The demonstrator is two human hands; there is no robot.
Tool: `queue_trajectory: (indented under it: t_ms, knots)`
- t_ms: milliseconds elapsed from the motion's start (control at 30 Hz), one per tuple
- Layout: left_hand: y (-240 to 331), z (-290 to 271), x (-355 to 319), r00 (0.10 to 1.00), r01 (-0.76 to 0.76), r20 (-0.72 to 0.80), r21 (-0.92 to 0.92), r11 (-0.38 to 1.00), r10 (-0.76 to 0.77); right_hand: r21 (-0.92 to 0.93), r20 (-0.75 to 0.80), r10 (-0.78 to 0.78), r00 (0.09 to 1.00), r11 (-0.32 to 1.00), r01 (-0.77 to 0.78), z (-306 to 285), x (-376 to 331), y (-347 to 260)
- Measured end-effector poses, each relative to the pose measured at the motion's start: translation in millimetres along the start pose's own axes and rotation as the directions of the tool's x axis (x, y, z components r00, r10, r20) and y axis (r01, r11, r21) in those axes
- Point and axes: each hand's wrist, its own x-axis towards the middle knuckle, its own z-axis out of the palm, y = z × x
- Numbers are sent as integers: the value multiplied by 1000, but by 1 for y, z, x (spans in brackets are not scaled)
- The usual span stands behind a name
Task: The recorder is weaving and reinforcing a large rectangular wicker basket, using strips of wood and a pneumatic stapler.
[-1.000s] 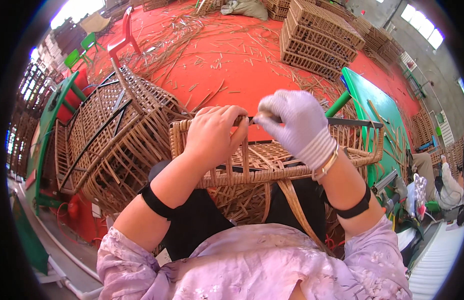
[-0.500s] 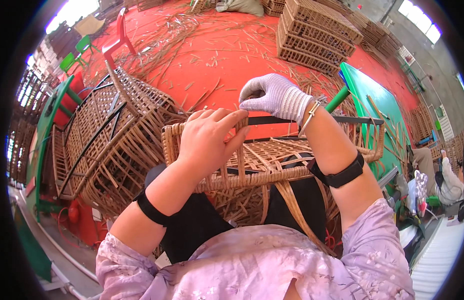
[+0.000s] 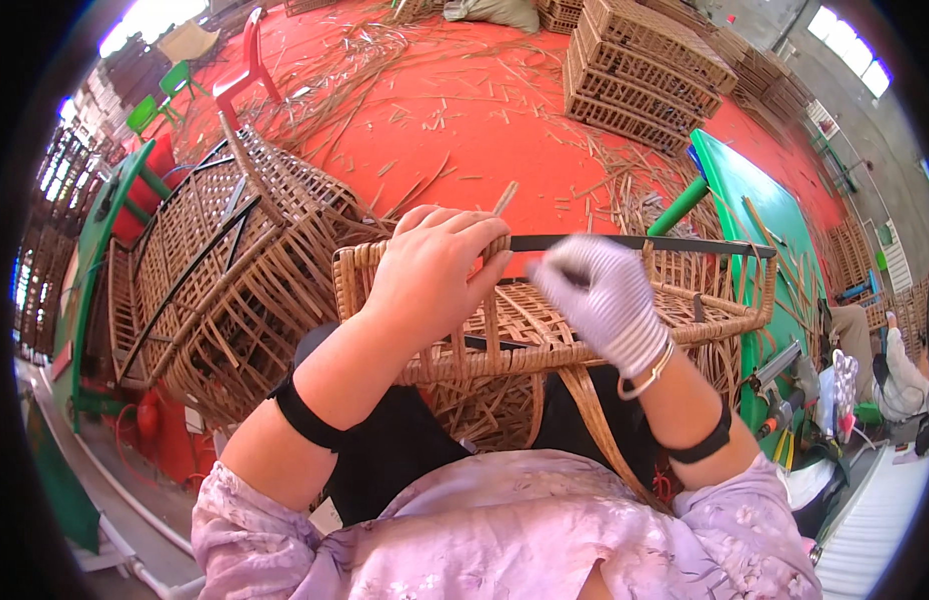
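Note:
A rectangular woven wicker basket (image 3: 625, 349) with a black metal bar (image 3: 675, 245) along its far top edge lies across my lap. My bare left hand (image 3: 440, 265) is closed over its far rim towards the left end, thumb on the near side. A short wicker strip (image 3: 506, 198) sticks up just beyond those fingertips. Over the basket's opening is my right hand (image 3: 610, 300) in a pale striped glove, its fingers curled into a pinch and slightly blurred. Whatever the pinch holds is hidden. A long flat wicker strip (image 3: 597, 420) hangs from the near rim across my lap.
A large wicker basket (image 3: 235, 290) lies tilted on the left. Green tables (image 3: 750, 200) stand at both sides. Stacked wicker trays (image 3: 635, 85) and a red chair (image 3: 247, 75) are farther off. Scraps litter the red floor (image 3: 465, 120). Another person (image 3: 900, 370) sits at far right.
My right hand has moved from beyond the far rim towards me, down over the basket's opening. The short strip now stands up by my left hand, which keeps its place on the rim.

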Motion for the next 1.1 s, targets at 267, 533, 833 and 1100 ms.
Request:
queue_trajectory:
  t_ms: [267, 533, 833, 1100]
  knots:
    - [-1, 6, 2, 999, 37, 34, -38, 999, -36, 841, 137, 154, 979, 504, -197, 43, 18, 41]
    - [1, 3, 2, 999, 32, 31, -24, 999, -31, 652, 346, 102, 933, 689, -317, 39, 19, 35]
    - [-2, 0, -1, 995, 41, 94, -54, 998, -36, -84, -70, -266, 961, 962, 260, -7, 9, -17]
    - [-1, 1, 1, 996, 42, 81, 6, 999, -43, -401, 4, -257, 966, 885, 237, -32, 53, -15]
